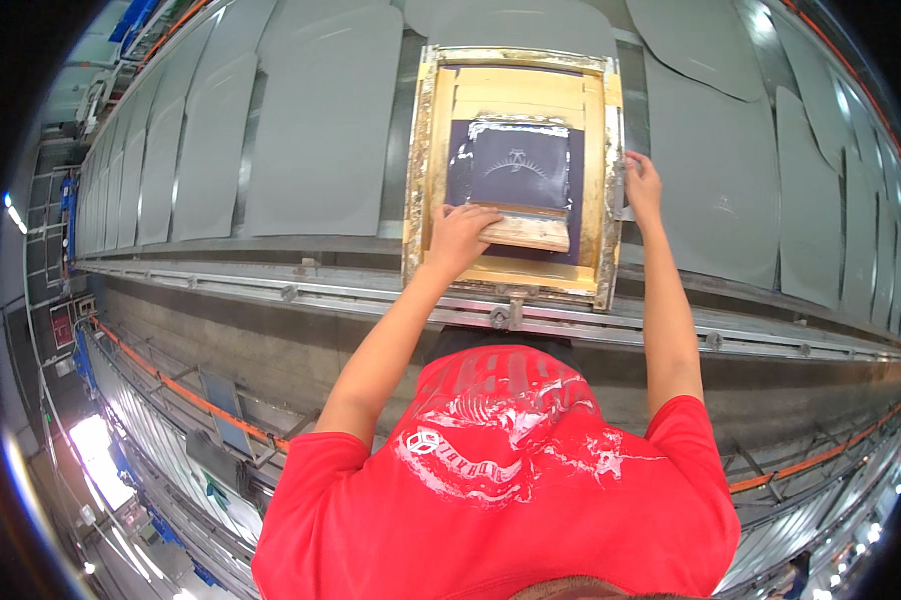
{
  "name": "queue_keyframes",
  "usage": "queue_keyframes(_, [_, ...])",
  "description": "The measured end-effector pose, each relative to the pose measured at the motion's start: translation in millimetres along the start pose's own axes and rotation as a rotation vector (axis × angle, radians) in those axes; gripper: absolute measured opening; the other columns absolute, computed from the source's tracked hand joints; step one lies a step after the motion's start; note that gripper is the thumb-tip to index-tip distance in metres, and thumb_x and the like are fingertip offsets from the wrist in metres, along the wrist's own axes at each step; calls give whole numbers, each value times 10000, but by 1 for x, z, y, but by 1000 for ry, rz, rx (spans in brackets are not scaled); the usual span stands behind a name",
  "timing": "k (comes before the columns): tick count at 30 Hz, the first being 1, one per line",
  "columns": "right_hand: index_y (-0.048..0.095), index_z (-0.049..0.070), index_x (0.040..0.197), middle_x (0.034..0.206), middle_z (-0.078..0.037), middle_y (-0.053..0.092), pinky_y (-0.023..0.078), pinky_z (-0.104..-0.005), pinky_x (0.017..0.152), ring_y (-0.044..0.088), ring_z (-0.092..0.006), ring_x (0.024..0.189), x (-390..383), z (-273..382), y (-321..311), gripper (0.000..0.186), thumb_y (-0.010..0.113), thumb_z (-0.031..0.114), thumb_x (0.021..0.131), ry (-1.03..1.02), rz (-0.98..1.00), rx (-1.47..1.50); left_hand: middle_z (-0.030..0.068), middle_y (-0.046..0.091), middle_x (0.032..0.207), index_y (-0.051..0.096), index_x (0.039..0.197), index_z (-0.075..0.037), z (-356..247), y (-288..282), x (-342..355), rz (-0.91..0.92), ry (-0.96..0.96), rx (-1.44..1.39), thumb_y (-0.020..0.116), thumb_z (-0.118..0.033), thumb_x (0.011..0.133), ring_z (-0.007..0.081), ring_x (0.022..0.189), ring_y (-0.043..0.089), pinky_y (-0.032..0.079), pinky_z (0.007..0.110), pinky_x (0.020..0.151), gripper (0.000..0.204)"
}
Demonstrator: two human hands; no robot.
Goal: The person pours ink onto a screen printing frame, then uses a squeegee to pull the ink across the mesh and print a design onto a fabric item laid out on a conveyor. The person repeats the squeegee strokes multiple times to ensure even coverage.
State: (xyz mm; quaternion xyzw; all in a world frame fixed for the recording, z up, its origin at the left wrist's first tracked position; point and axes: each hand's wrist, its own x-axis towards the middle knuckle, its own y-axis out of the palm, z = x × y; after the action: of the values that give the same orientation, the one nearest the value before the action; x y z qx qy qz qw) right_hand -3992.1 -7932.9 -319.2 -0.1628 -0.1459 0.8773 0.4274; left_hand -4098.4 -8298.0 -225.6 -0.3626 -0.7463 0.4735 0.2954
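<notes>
A long surface (351,243) runs across the view, carrying rows of grey panels (321,130), with a metal rail (371,300) along its near edge. At its middle lies a worn, paint-flecked rectangular frame (424,150), bordered inside in yellow around a dark patch (511,190) with whitish smears at its edges. A wooden bar (531,232) lies crosswise within the frame, below that patch. The left hand (460,238) has its grip clamped on the bar's left end. The right hand (644,185) is at the frame's right side; whether its grip is closed there, I cannot tell. A small pale arc mark (516,165) shows on the patch.
</notes>
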Motion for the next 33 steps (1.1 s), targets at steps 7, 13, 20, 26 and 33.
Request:
queue_keyframes(7, [725, 80, 1103, 935, -142, 738, 519, -379, 809, 688, -263, 868, -28, 77, 10, 305, 608, 343, 1005, -257, -257, -89, -40, 731, 1220, 729, 1190, -218, 10, -38, -23, -126, 26, 3, 765, -155, 768, 166, 1163, 651, 387, 414, 975, 428])
queue_keyframes(13, [710, 47, 1103, 967, -137, 738, 515, -366, 813, 683, -231, 876, -60, 121, 97, 336, 591, 351, 1026, -273, -191, -3, -32, 729, 1221, 731, 1174, -216, 63, -94, -47, -80, -97, 24, 778, -121, 729, 180, 1158, 651, 390, 415, 989, 457])
queue_keyframes(20, [678, 20, 1115, 1014, -217, 728, 529, -436, 856, 706, -360, 971, -93, 149, 173, 409, 540, 399, 1048, -267, -159, 48, -10, 713, 1278, 717, 1216, -206, 136, -115, -79, 12, -132, 26, 808, -62, 667, 213, 1199, 641, 409, 420, 974, 575])
queue_keyframes(26, [670, 73, 1066, 718, -208, 653, 493, -466, 644, 669, -398, 687, -86, 159, 158, 196, 588, 243, 1013, -165, -136, 2, -8, 717, 1262, 722, 1217, -186, 122, -115, -66, -7, -89, 19, 735, -45, 719, 211, 1143, 647, 414, 392, 973, 518])
queue_keyframes(33, [692, 100, 1109, 793, -232, 678, 507, -491, 698, 679, -438, 784, -76, 140, 174, 243, 573, 291, 1017, -228, -220, -106, -38, 711, 1278, 716, 1235, -218, 138, -124, -91, -22, 25, 30, 786, -71, 684, 188, 1160, 639, 424, 399, 958, 574])
